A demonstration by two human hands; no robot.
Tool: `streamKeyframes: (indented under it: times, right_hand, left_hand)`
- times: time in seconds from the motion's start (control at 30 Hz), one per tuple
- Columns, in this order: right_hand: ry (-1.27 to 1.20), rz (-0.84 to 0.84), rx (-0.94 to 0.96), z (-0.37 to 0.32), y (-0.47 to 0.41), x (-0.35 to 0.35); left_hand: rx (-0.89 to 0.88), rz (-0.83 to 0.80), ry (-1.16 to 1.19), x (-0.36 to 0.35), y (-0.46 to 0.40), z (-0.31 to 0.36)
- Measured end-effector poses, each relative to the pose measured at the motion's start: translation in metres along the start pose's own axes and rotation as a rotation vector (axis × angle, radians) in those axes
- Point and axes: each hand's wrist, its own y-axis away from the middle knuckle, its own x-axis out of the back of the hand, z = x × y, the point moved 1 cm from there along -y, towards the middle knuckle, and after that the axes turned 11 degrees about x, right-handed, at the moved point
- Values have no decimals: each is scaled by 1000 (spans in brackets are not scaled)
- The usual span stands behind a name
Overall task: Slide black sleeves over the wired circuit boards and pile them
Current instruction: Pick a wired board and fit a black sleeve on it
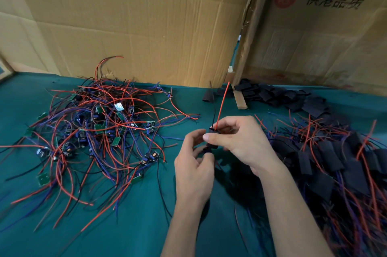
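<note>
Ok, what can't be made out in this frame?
Head view only:
- Circuit board: hidden inside the black sleeve and behind the right hand; how far it is in cannot be told.
- Left hand: fingertips hidden behind the sleeve.
- Sleeved pile: cut off by the right edge.

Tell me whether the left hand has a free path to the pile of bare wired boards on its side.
Probably yes, but not at once. The bare board pile lies just beside the left hand with open green cloth between them. The hand holds the board end under the black sleeve, so it must let go first.
</note>
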Motion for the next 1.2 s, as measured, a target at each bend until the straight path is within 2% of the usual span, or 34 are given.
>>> streamKeyframes:
  times: [0.27, 0.5, 0.63, 0.9, 1.07, 1.2]
  right_hand:
    - [46, 40, 28, 2, 1, -3]
    - [-209, 39, -39, 2, 4, -4]
    - [-327, 102, -34, -2, 2, -5]
    - [-141, 140, 46, 2, 0, -8]
    - [70, 141, 103, 0, -3, -11]
    - [100, 128, 82, -1, -3, -18]
  left_hand:
    - [8, 17, 121, 1, -2, -5]
    - [50, 117, 115, 2, -5, -8]
    - [31, 155, -23, 1, -5, -9]
    - [33, 83, 44, -4, -4, -10]
    - [26, 189, -6, -5, -5, -9]
    - [31, 255, 77, -4, -5, -8]
